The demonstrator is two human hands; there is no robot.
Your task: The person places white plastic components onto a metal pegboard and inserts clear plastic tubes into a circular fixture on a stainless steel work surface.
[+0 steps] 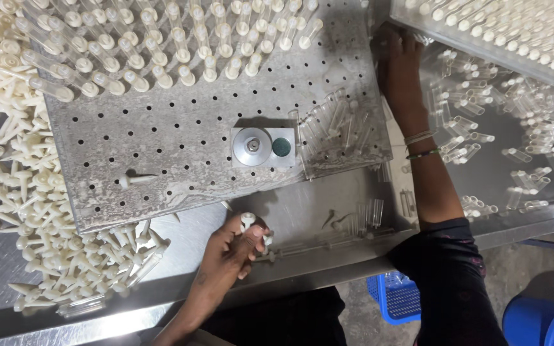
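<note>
a blue basket (397, 296) sits on the floor at lower right, a blue drum (543, 320) in the corner, and a round metal knob (252, 146) at centre frame.

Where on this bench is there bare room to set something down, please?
Bare perforated plate lies between the standing tubes and the round metal fitting. Bare steel also beside the left hand. Crowded: white plug pile at left, loose tubes past the right hand.
</note>
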